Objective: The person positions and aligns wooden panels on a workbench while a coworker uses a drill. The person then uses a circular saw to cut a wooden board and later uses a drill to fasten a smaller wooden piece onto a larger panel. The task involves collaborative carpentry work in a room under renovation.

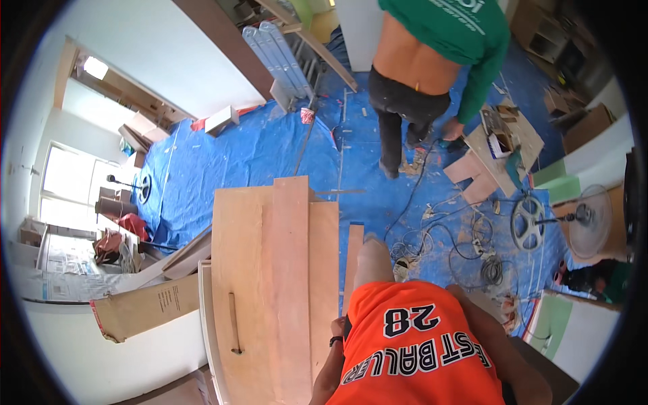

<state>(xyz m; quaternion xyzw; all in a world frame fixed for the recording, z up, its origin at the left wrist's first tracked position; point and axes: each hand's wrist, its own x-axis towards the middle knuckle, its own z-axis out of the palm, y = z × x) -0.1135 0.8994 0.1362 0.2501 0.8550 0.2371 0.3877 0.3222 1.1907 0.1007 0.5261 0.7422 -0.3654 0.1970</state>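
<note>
My left hand [337, 326], with a dark band at the wrist, is low beside the right edge of the stacked wooden boards [290, 270]. It is near the lower end of a narrow wood strip [354, 260]. Its fingers are too small and partly hidden to show whether they grip anything. My right arm [496, 324] passes down along my orange jersey [412, 337], and its hand is hidden behind the jersey. A hammer [234, 324] with a wooden handle lies on the boards.
Ahead, a co-worker in a green top [449, 20] reaches toward a low wooden table [520, 148] bearing tools. Cables [432, 243] tangle over the blue floor sheet [270, 145]. A fan [526, 223] stands at right, a stepladder [277, 57] at the back, a cardboard box [148, 310] at left.
</note>
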